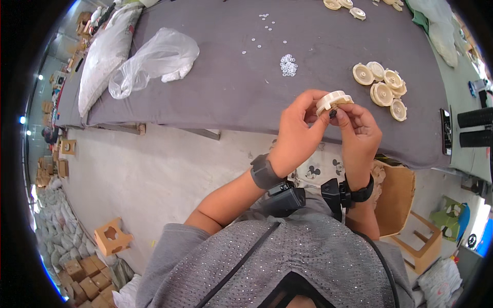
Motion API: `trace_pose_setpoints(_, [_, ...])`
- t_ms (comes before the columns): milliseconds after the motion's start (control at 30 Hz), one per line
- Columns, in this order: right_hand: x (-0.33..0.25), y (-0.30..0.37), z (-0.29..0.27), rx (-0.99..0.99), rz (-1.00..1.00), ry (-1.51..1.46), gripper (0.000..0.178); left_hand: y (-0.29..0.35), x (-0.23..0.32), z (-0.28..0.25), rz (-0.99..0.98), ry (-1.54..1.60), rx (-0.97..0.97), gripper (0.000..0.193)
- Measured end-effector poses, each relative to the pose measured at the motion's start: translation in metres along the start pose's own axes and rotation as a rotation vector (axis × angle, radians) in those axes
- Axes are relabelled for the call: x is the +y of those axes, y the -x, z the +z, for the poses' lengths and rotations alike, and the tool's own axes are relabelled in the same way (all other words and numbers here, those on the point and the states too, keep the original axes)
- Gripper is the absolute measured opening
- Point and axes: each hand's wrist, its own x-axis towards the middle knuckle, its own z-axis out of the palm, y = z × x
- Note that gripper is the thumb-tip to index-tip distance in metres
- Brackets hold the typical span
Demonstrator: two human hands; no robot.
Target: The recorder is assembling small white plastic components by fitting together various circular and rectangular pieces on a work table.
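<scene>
Where the two hands meet above the near edge of the desk (231, 110), a cream plastic wheel (333, 100) sits pinched between them. Left hand (298, 134): fingers curled round the wheel's left side, thumb up against its rim, grasping it. Right hand (359, 134): fingers closed on the wheel's right and underside, fingertips also nipping a small dark piece (333, 114) just below the wheel; what that piece is cannot be told. Wheel tilted, flat face turned up and away from the body.

Both wrists carry dark bands, each with a black device attached: left wrist device (283, 199), right wrist device (333, 194).

Just beyond the right hand, on the grey desk cloth, a cluster of cream wheels (382, 88) of the same kind, lying flat, some touching and overlapping. Further up, a small heap of white rings (288, 65), with loose ones scattered toward the far edge. More cream wheels (345, 6) at the far rim.

Left part of desk: crumpled clear plastic bag (154, 59), beside it a long stuffed white sack (105, 54).

Under the desk's right end, a brown cardboard box (398, 192). Floor at left: small wooden block with cut-outs (113, 236).
</scene>
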Motion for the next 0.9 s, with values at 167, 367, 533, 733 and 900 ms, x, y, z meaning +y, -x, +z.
trace_pose_setpoints(167, [0.001, -0.006, -0.001, -0.047, 0.053, -0.068, 0.013, 0.001, -0.005, -0.004, 0.018, -0.159, -0.007, 0.020])
trace_pose_setpoints(367, [-0.007, -0.009, -0.010, -0.194, 0.223, -0.250, 0.013, 0.002, 0.013, -0.018, -0.061, -0.129, -0.076, 0.028])
trace_pose_setpoints(533, [-0.026, -0.002, -0.009, -0.202, 0.179, -0.211, 0.013, 0.002, 0.037, -0.018, -0.100, -0.094, -0.100, 0.035])
trace_pose_setpoints(733, [-0.039, 0.006, -0.008, -0.138, -0.038, -0.061, 0.013, 0.007, 0.055, -0.015, -0.071, -0.232, -0.123, 0.036])
trace_pose_setpoints(900, [-0.041, 0.006, -0.010, -0.111, -0.303, 0.128, 0.015, 0.010, 0.062, -0.008, 0.108, -0.422, -0.157, 0.035])
